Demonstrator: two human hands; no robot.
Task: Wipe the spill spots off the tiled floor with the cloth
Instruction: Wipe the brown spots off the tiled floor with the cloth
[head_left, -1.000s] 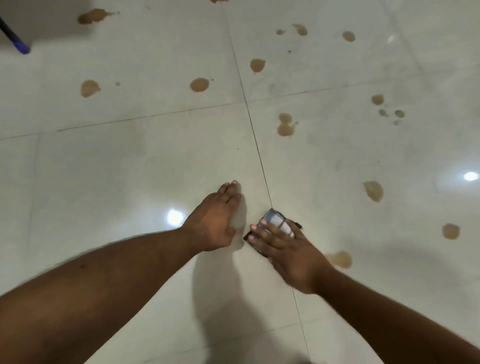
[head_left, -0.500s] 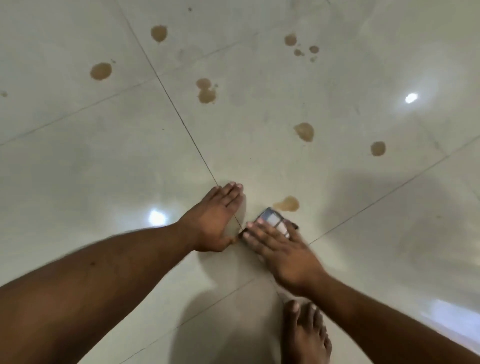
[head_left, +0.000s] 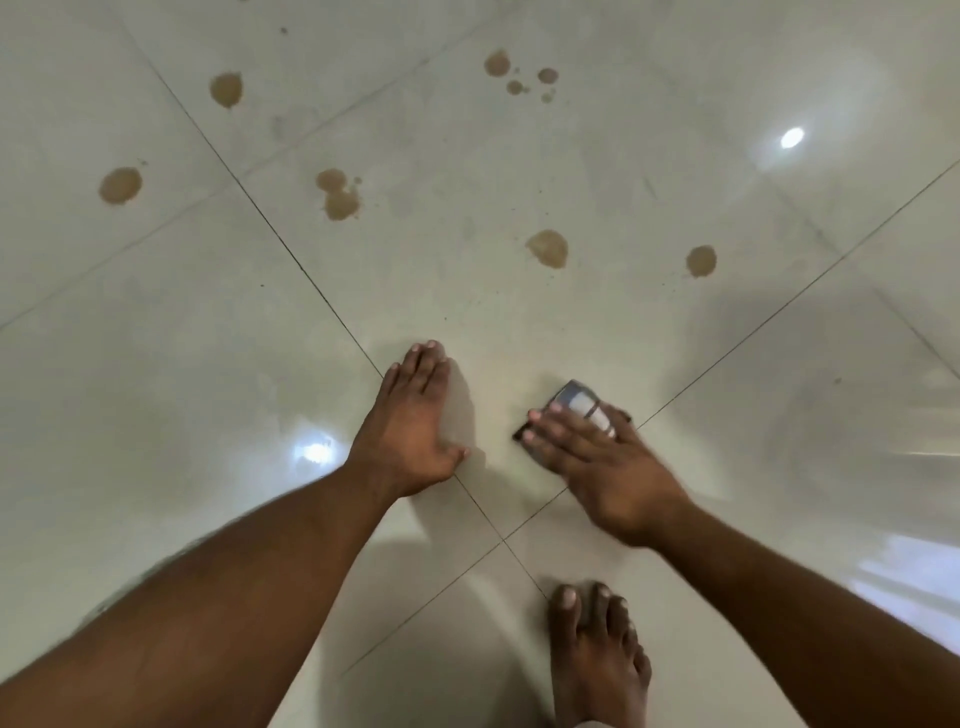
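My right hand (head_left: 605, 467) lies flat on a small folded cloth (head_left: 582, 402), grey and white with a dark edge, and presses it onto the white tiled floor (head_left: 156, 389). Only the cloth's far end shows past my fingers. My left hand (head_left: 410, 426) rests flat on the floor to the left of the cloth, fingers together, holding nothing. Several brown spill spots lie farther away: one (head_left: 548, 248) straight beyond the cloth, one (head_left: 701, 260) to its right, a double spot (head_left: 337, 196) and others (head_left: 120, 185) to the left. The tile between my hands looks smeared and wet.
A bare foot (head_left: 597, 660) stands on the floor near the bottom edge, just below my right forearm. Dark grout lines (head_left: 291, 249) cross under my hands. A cluster of small spots (head_left: 519, 75) and another spot (head_left: 226, 89) lie at the far side.
The brown spot that lay just beyond the cloth half a second ago is gone. My right hand and the cloth have slid to the right, away from my left hand. The view has shifted.
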